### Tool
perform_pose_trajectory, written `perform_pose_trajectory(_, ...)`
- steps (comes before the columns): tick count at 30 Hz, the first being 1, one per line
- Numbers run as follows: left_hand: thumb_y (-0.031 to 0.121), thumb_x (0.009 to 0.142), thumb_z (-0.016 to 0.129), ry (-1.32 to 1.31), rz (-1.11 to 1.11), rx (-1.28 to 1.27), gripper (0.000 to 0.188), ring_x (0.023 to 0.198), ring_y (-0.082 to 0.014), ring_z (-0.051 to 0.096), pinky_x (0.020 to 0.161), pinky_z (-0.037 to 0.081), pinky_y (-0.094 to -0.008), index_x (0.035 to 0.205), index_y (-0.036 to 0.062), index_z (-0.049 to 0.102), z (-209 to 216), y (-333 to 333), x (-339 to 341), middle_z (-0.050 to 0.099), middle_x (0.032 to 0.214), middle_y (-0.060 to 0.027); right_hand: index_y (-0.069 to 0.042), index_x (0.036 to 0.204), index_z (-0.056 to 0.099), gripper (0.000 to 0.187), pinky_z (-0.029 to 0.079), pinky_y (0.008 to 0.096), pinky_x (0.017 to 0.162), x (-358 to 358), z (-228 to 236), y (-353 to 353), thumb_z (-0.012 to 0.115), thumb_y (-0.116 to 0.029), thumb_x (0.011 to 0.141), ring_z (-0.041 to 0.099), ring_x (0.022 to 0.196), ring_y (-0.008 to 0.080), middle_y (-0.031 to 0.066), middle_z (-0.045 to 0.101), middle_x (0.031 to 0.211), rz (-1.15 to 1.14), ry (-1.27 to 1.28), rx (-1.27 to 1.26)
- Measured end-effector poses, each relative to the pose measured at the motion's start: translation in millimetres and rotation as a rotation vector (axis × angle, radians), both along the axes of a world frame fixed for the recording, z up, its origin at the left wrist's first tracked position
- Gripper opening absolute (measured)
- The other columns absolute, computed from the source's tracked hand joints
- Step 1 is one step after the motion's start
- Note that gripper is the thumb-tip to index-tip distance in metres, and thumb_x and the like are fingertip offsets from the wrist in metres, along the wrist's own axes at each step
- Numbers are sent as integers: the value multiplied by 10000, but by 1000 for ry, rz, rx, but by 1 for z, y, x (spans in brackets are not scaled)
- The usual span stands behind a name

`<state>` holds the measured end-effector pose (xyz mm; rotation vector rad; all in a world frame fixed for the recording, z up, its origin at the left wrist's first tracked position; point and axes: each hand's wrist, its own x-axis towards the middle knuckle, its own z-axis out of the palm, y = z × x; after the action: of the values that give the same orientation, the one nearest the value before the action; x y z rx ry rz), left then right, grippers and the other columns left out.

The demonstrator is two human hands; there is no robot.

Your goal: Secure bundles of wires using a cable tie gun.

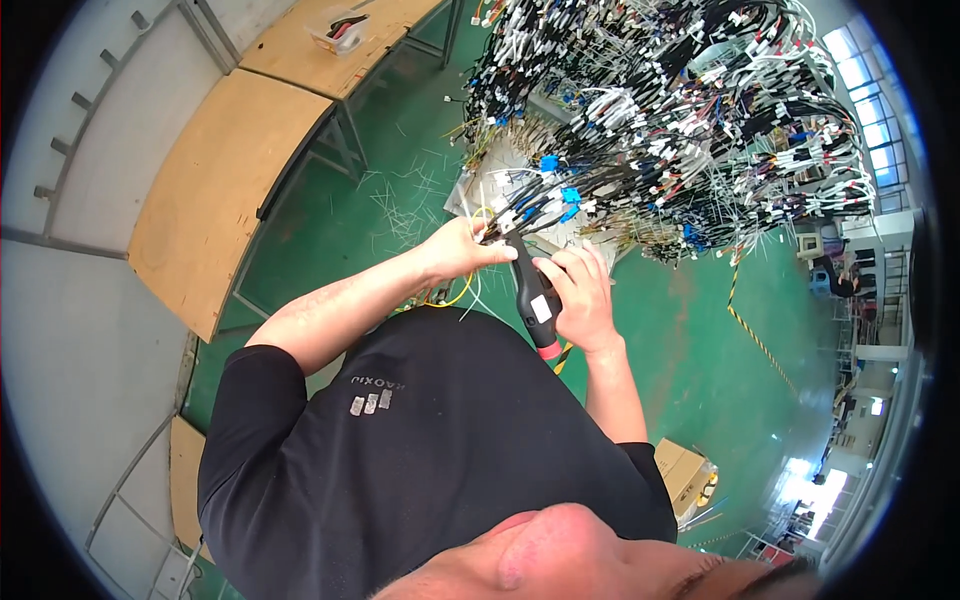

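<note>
My right hand (582, 292) is wrapped round a black handheld tool (530, 290) with a white label and a pinkish-red end; its exact kind is not plain. The tool's front end points away from me, up against a bundle of black cables (540, 205). My left hand (465, 248) is closed at the near end of that bundle, with its thumb touching the tool's front. Thin white and yellow wires (470, 285) hang below the left fingers. Blue connectors (570, 196) sit among the cables just beyond both hands. The tool's tip is hidden among the cables.
A large heap of cable harnesses (680, 110) with white connectors spreads ahead and to the right. Wooden tables (220, 170) stand at the left, one carrying a clear plastic box (338, 30). Wire offcuts (400, 205) litter the green floor. A cardboard box (682, 475) is at lower right.
</note>
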<state>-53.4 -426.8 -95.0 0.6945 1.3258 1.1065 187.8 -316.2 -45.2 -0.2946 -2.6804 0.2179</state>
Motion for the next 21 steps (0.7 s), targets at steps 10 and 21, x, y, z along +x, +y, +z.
perform_pose_trajectory(10, 263, 844, 931, -668, -677, 74, 997, 905, -123, 753, 802, 633, -272, 1640, 56, 367, -29, -5, -44, 731, 1229, -146, 47, 1399, 586, 533, 473, 389, 1113, 31, -13, 16, 776, -90, 920, 652, 1198, 227, 113, 688, 1224, -67, 362, -1014)
perform_pose_trajectory(21, 115, 919, 692, 1098, -425, 161, 472, 893, -400, 750, 768, 592, -515, 1378, 93, 584, -53, 8, 9, 729, 953, -190, -23, 1388, 645, 549, 512, 345, 1005, 20, 27, 25, 779, -29, 856, 661, 1126, 180, 45, 693, 1147, -216, 243, -1182)
